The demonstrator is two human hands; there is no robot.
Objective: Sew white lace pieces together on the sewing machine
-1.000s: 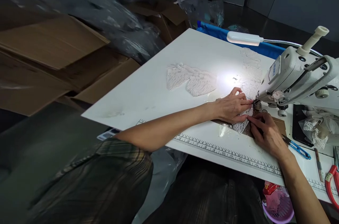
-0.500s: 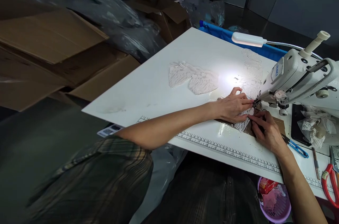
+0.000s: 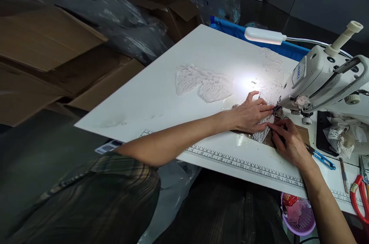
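Note:
My left hand (image 3: 250, 115) lies on a piece of white lace (image 3: 263, 133), its fingers stretched toward the needle of the white sewing machine (image 3: 319, 78). My right hand (image 3: 288, 143) rests just below it, fingers curled and pinching the edge of the same lace beside the presser foot (image 3: 277, 111). A brown card sheet (image 3: 302, 134) lies under the lace. Two more white lace pieces (image 3: 206, 84) sit further back on the white table (image 3: 161, 97), to the left of the lamp's bright spot.
Blue thread snips (image 3: 324, 159) and red-handled scissors (image 3: 359, 198) lie right of my right hand. A phone (image 3: 323, 136) and lace scraps (image 3: 343, 136) sit under the machine arm. A purple basket (image 3: 300, 217) hangs below the table's ruler edge. Cardboard boxes (image 3: 49, 51) stand at left.
Both hands stay at the needle on the lace; only the camera has shifted slightly, moving the scene a little left and up.

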